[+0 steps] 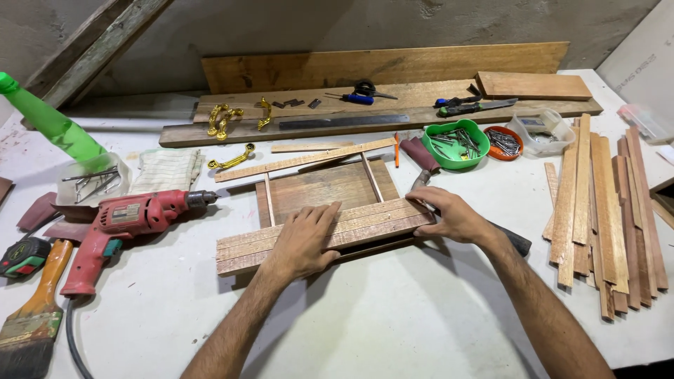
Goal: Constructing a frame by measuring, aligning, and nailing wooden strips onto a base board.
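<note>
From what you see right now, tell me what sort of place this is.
Most likely a small woodworking bench. A red electric drill lies on the white table, a stack of wood strips sits to the right, and both hands press on a slatted wooden tray.

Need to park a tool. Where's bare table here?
Bare: the table's near edge, between the forearms below the wooden frame, and the strip between the right hand and the slat pile. Crowded: left side around the red drill and paintbrush, and the back boards.
</note>
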